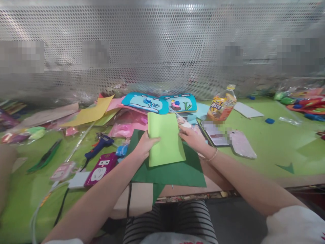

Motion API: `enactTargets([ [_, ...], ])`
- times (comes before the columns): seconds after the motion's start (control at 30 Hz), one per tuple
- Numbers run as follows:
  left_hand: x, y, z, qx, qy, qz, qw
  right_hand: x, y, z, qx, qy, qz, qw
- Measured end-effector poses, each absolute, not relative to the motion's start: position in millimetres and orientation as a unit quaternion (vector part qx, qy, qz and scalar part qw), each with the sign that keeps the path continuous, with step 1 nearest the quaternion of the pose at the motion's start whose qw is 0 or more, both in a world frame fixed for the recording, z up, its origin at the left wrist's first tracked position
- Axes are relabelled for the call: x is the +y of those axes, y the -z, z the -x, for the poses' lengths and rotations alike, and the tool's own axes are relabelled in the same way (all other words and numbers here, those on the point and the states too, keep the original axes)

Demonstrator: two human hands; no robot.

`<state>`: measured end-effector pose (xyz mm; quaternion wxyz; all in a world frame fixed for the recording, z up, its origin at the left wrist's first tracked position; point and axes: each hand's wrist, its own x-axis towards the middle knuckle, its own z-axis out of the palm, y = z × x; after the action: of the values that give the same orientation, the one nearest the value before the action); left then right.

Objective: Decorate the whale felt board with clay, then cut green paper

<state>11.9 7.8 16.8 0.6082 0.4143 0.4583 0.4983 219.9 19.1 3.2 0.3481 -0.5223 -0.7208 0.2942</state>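
A light green foam or paper sheet (165,140), which looks folded, is held over a larger dark green sheet (190,178). My left hand (145,146) is closed on its left edge, thumb lying across the front. At the right edge, my right hand (193,138) has its thumb and fingers against the sheet; the fingertips are partly hard to make out. Just beyond the sheet lies an open blue booklet (162,105) with cut-out sea pictures on its pages.
To the left lie a blue glue gun (99,145), a green cutter (45,156), a purple power bank (101,168) with cables, and a yellow sheet (88,112). A drink bottle (222,105) and two phones, one pale pink (243,144), are at right. Perforated metal panel (157,44) stands behind.
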Motion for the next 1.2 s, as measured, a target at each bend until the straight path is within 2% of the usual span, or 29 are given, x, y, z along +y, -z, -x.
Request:
enactTargets([
  [0.37, 8.6, -14.4, -11.3, 0.457, -0.507, -0.412, 0.604, 12.6, -14.6, -218.2, -0.703, -0.291, 0.537, 0.364],
  [0.7, 12.0, -12.9, -11.4, 0.461, -0.574, -0.432, 0.521, 17.3, -3.8, -220.9, -0.648, -0.408, 0.476, 0.432],
  [0.9, 10.5, -15.8, -12.4, 0.437, -0.586, -0.441, 0.521, 17.3, -3.7, -220.4, -0.556, -0.482, 0.473, 0.484],
  [1.2, 8.6, -18.1, -13.4, 0.443, -0.58, -0.451, 0.513, 17.3, -6.7, -222.5, -0.594, -0.457, 0.469, 0.468],
])
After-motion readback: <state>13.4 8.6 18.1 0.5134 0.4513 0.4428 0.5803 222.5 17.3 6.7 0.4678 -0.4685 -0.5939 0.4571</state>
